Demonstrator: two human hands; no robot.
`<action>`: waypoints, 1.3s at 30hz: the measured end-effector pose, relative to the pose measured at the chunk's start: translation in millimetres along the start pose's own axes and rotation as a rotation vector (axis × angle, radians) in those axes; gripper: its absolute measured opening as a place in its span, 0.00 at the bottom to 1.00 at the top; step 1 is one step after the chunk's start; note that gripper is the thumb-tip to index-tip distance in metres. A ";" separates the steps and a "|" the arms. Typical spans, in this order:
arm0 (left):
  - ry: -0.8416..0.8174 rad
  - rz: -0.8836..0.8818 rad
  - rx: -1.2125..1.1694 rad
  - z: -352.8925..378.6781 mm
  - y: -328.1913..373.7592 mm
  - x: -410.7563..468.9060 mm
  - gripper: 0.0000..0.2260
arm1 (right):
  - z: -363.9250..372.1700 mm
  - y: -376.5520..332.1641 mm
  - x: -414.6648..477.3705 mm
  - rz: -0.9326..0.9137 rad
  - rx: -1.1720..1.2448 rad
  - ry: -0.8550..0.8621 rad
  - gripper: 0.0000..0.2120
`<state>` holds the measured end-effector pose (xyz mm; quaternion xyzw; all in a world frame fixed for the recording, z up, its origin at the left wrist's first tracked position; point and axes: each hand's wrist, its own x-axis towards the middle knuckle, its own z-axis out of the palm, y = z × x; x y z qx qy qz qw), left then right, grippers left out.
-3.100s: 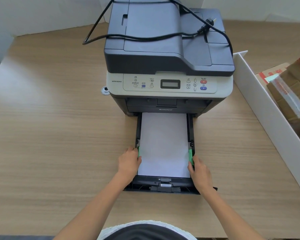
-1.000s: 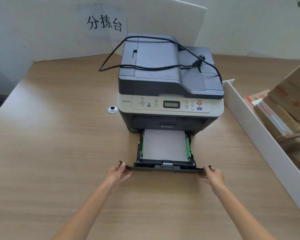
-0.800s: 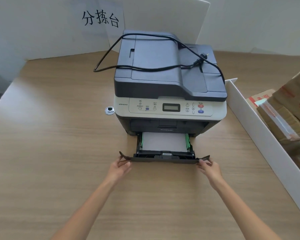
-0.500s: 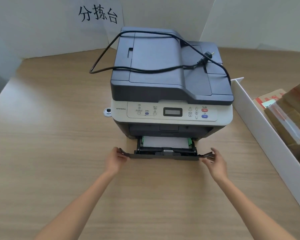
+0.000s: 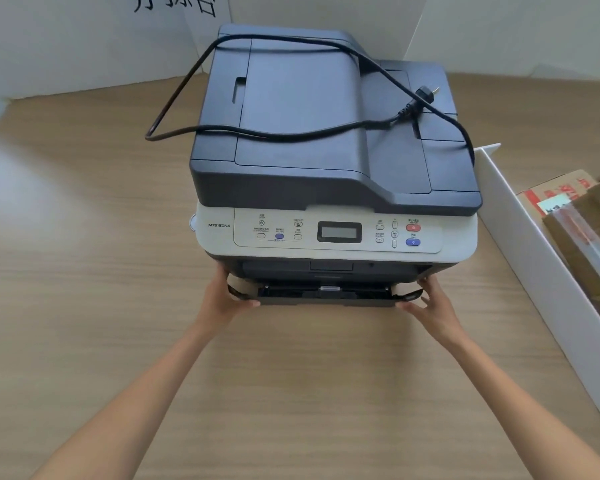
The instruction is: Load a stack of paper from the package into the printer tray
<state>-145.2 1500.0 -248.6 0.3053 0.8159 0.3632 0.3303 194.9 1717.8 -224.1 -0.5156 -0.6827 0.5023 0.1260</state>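
Where hands (image 5: 222, 299) flank it, black plastic tray (image 5: 326, 295).

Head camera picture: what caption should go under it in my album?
Two hands, left hand and right hand, hold the paper tray at the printer.
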 end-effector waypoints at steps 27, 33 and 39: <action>0.312 -0.165 -0.111 20.8 10.5 14.0 0.20 | 13.1 -2.6 25.7 -0.009 -0.161 0.279 0.10; 0.262 -0.123 -0.042 16.8 14.1 15.5 0.18 | 15.6 -9.8 18.6 0.037 -0.172 0.260 0.10; -0.039 -0.407 0.094 19.5 24.9 -9.5 0.23 | 18.9 -28.8 -5.0 0.248 -0.165 0.128 0.18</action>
